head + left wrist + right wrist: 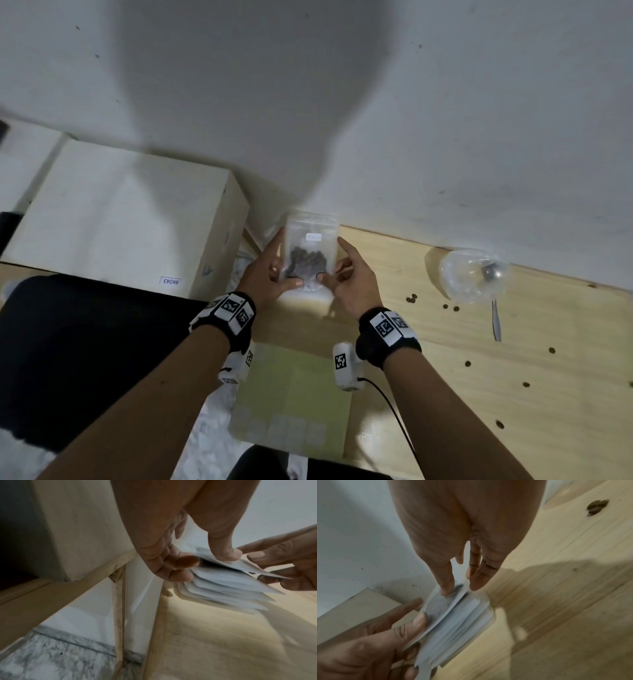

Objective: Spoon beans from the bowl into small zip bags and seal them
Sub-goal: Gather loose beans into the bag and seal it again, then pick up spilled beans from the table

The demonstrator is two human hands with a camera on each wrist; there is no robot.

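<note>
A small clear zip bag (pixel 310 253) with dark beans in its lower half is held between both hands near the wall. My left hand (pixel 277 263) pinches its left edge, thumb in front and fingers behind. My right hand (pixel 337 270) pinches the right edge, index finger stretched up along the side. In the wrist views the bag (pixel 228 566) (pixel 440 609) lies just over a stack of pale bags (pixel 223 593) (pixel 471 622) on the wooden table. A clear bowl (pixel 472 275) stands to the right, with a spoon (pixel 495 322) leaning out of it.
A white box (pixel 120 219) stands close on the left, against the wall. A pale green sheet (pixel 294 394) lies on the table (pixel 479 394) under my wrists. Loose beans (pixel 411 298) (pixel 597 507) are scattered to the right. A black cable (pixel 387 397) trails from the right wrist.
</note>
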